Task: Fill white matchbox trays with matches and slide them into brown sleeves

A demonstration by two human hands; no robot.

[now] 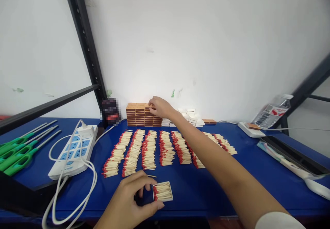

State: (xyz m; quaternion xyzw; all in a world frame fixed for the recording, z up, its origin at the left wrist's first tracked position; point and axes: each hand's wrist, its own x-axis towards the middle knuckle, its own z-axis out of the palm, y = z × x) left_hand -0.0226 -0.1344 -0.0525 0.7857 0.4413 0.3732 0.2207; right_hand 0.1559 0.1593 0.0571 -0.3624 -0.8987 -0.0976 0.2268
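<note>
Near the table's front edge lies a small white matchbox tray (172, 195) filled with red-tipped matches (162, 190). My left hand (134, 196) holds it at its left side, thumb below and fingers above. My right hand (161, 108) reaches to the back, its fingers closed on a matchbox sleeve (148, 106) at the top right of the brown stack (140, 116). Behind my right wrist are piled white empty-looking trays (192, 116). Several rows of loose matches (166, 148) lie across the middle, partly hidden by my right forearm.
On the left are a power strip (74, 153) with looped white cables and green-handled scissor-like tools (23, 150). A clear bottle (274, 110), a white box-shaped device (250, 129) and a black tray (294, 153) stand on the right. A wall closes off the back.
</note>
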